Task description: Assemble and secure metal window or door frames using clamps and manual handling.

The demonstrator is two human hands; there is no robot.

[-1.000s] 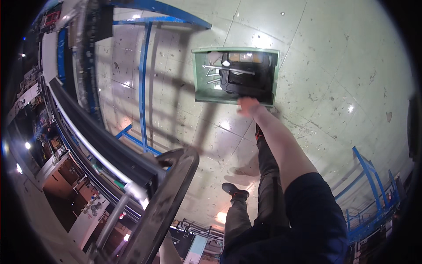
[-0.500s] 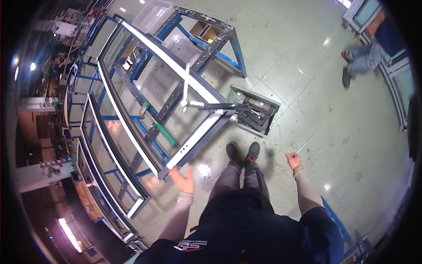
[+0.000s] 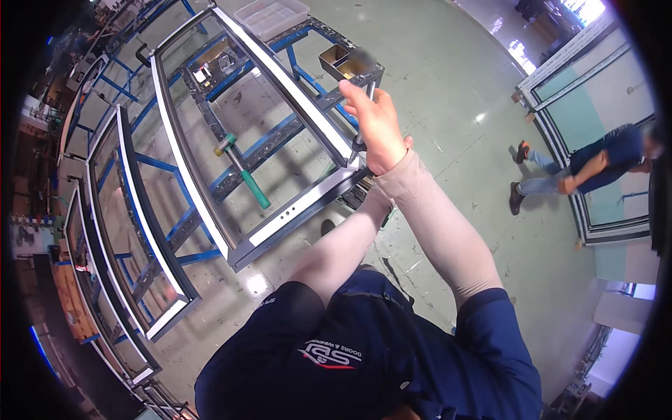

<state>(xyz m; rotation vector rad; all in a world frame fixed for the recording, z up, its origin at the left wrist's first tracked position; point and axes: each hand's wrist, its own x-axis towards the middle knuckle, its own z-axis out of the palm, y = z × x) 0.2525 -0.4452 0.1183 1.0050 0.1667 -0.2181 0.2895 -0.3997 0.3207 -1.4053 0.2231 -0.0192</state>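
Note:
My right hand [image 3: 381, 133] is raised over the near right corner of a black and white door or window frame [image 3: 269, 232]. Its fingers are around the metal rod of a clamp [image 3: 371, 89], whose dark lower part meets that corner. My left forearm [image 3: 343, 241] crosses beneath the right one. Of my left hand, only what looks like a fingertip [image 3: 408, 142] shows past the right wrist; its grip is hidden. Within the frame's outline lies a mallet [image 3: 252, 185] with a green handle.
Blue stands [image 3: 297, 66] support the frame. More frames [image 3: 168, 318] lie to the left. A clear plastic bin [image 3: 269, 17] and an open box [image 3: 336, 64] sit at the far end. My forearms partly cover a tool crate [image 3: 348, 201]. Another person [image 3: 595, 164] is by large frames at right.
My left hand has left the frame's near left corner and reached right, beneath my right arm. My right hand has risen from the right side to the clamp. The view has shifted.

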